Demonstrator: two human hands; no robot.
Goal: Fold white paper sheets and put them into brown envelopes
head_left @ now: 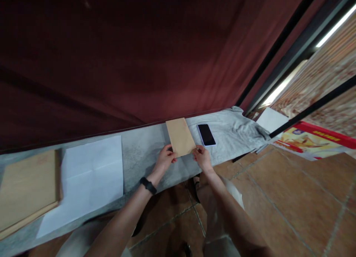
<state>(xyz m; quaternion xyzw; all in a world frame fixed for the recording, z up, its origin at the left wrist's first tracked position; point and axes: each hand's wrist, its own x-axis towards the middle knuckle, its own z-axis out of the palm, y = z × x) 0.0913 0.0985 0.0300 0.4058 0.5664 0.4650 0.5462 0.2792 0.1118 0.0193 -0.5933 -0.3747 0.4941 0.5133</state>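
A tan paper envelope (180,136) lies on the grey ledge (139,153) in front of me. My left hand (164,159), with a black wristband, pinches its near left corner. My right hand (202,157) pinches its near right corner. Both hands have their fingers closed on the envelope's near edge. A black smartphone (206,134) lies face up just right of the envelope, on a grey cloth (236,133).
A white unfolded sheet (89,179) lies on the ledge to the left, beside a stack of tan envelopes or board (26,186). A dark red curtain (125,53) hangs behind. Terracotta floor tiles (292,197), a white paper (272,120) and a red-yellow poster (311,138) lie right.
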